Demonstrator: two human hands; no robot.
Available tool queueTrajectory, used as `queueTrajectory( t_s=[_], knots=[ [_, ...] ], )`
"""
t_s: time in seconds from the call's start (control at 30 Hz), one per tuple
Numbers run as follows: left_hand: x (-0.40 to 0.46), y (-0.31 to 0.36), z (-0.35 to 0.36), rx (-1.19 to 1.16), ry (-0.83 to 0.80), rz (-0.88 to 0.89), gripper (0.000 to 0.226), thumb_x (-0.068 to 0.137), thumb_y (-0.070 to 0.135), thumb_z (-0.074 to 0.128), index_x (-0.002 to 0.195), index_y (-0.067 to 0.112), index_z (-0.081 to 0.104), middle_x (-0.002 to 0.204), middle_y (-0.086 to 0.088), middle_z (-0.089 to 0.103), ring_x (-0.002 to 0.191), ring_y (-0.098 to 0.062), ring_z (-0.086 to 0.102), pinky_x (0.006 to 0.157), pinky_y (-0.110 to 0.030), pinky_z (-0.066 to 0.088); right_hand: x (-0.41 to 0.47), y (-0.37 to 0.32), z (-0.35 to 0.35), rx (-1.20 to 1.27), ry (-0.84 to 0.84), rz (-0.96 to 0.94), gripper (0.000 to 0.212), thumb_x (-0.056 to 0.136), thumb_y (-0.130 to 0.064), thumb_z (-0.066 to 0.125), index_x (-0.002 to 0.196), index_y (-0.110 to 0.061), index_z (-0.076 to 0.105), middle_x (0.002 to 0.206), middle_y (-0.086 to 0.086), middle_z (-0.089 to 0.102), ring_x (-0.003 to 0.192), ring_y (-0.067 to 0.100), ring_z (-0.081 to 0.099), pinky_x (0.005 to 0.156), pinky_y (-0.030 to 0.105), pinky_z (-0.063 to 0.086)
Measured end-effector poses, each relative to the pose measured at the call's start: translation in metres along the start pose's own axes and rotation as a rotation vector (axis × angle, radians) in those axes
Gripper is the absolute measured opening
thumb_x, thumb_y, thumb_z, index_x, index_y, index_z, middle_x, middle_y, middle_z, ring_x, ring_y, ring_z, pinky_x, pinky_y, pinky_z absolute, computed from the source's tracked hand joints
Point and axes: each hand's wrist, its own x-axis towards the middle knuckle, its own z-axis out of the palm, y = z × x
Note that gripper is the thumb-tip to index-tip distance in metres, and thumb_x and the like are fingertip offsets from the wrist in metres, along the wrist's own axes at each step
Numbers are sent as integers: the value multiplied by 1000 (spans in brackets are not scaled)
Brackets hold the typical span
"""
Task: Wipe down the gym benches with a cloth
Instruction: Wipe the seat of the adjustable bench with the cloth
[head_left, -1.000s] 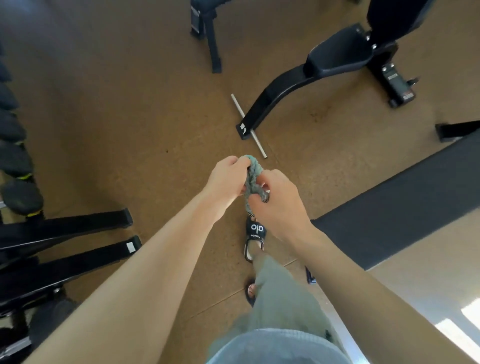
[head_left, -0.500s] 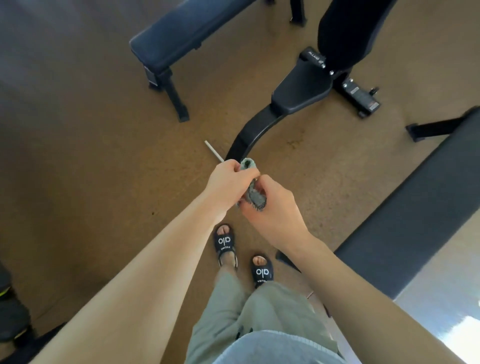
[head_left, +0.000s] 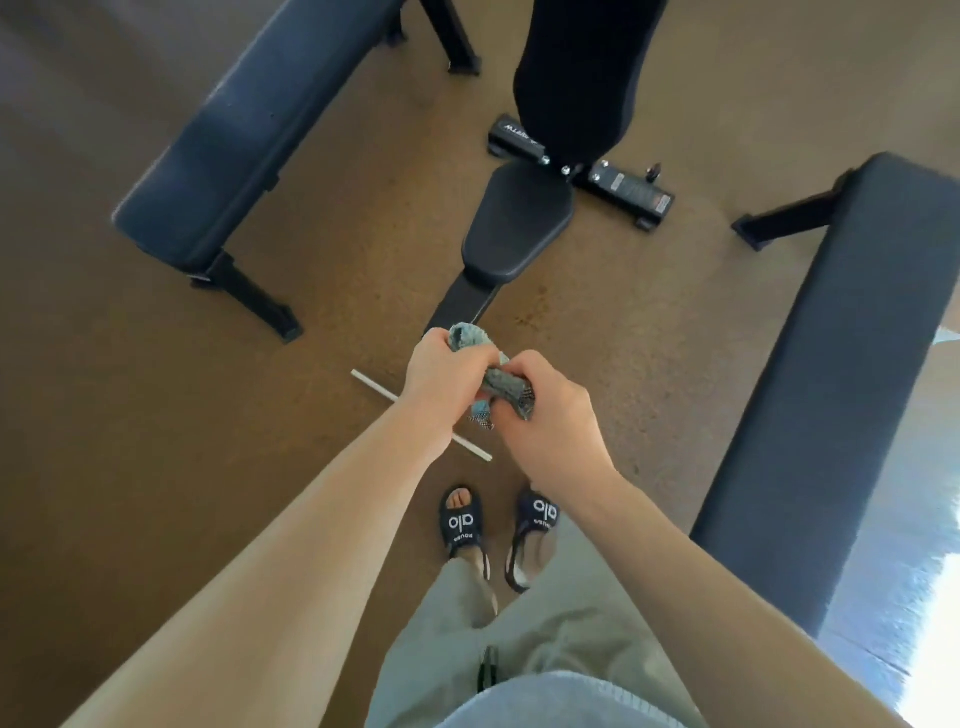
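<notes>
A bunched grey-green cloth (head_left: 506, 387) is held between both hands at mid-frame, above the floor. My left hand (head_left: 441, 371) grips its upper end and my right hand (head_left: 553, 415) grips its lower end. Straight ahead stands an adjustable black bench with a small seat pad (head_left: 514, 226) and a raised backrest (head_left: 582, 73). A flat dark bench (head_left: 249, 119) lies to the upper left. Another flat dark bench (head_left: 841, 374) runs along the right side.
A thin white rod (head_left: 374, 387) lies on the brown floor under my left forearm. My feet in black slides (head_left: 460, 522) stand below the hands. The adjustable bench's base foot (head_left: 631, 195) and the right bench's leg (head_left: 779, 221) sit on the floor ahead.
The view has swung and moved toward the benches, so the adjustable bench now stands straight ahead and the left flat bench is closer. Both hands keep hold of the cloth.
</notes>
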Motion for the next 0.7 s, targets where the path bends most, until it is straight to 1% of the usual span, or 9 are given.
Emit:
queueTrajectory(
  t_s=[0.1, 0.17, 0.23, 0.3, 0.37, 0.43, 0.5, 0.6, 0.7],
  knots=[
    [32, 29, 17, 53, 39, 30, 23, 90, 13, 69, 107, 22, 56, 109, -7, 64, 104, -23, 67, 95, -50, 59, 40, 5, -24, 67, -26, 39, 15, 94, -14, 63, 102, -26, 61, 88, -10, 65, 74, -2, 58, 59, 9, 42],
    [56, 50, 31, 84, 73, 71, 23, 91, 12, 66, 111, 18, 56, 108, -7, 64, 103, -23, 67, 93, -49, 60, 71, 12, -43, 79, -44, 59, 13, 94, -18, 63, 104, -27, 63, 91, -11, 67, 78, -2, 59, 61, 9, 44],
    [82, 70, 47, 128, 107, 117, 24, 95, 12, 64, 115, 16, 53, 105, -2, 62, 100, -18, 66, 87, -40, 62, 104, 24, -63, 86, -63, 91, 14, 95, -22, 64, 106, -30, 63, 98, -14, 69, 85, -1, 63, 69, 12, 49],
    [108, 90, 66, 182, 146, 166, 21, 97, 14, 64, 113, 18, 51, 98, 5, 59, 91, -10, 64, 72, -26, 58, 139, 40, -85, 102, -81, 136, 15, 94, -21, 64, 106, -30, 64, 102, -15, 70, 93, 0, 64, 80, 19, 53],
    [131, 109, 86, 231, 192, 205, 19, 98, 16, 65, 109, 19, 50, 94, 9, 58, 84, -5, 62, 62, -17, 51, 172, 57, -107, 120, -82, 168, 16, 92, -19, 65, 104, -29, 67, 104, -15, 71, 97, 0, 65, 84, 18, 50],
    [151, 127, 105, 263, 221, 237, 19, 99, 17, 65, 110, 18, 50, 91, 12, 57, 81, -3, 61, 55, -10, 47, 204, 71, -129, 120, -74, 195, 17, 90, -18, 63, 102, -29, 68, 104, -14, 72, 99, 0, 65, 86, 17, 49],
    [169, 143, 119, 283, 238, 270, 21, 99, 16, 66, 111, 17, 50, 91, 13, 56, 81, -2, 61, 52, -7, 48, 234, 82, -150, 101, -62, 216, 16, 91, -17, 63, 101, -28, 68, 104, -13, 72, 98, 2, 66, 84, 15, 48],
    [194, 163, 130, 305, 255, 289, 23, 99, 16, 66, 113, 17, 49, 95, 10, 55, 81, -1, 59, 53, -2, 47, 276, 92, -172, 94, -36, 236, 14, 93, -17, 64, 103, -26, 68, 103, -12, 71, 98, 2, 64, 76, 9, 42],
    [223, 175, 130, 288, 275, 256, 25, 99, 18, 67, 117, 18, 49, 106, 5, 58, 81, -1, 59, 53, -2, 47, 313, 98, -182, 102, -18, 263, 12, 96, -23, 63, 107, -27, 66, 104, -13, 68, 97, 0, 61, 72, 12, 41]
  ],
)
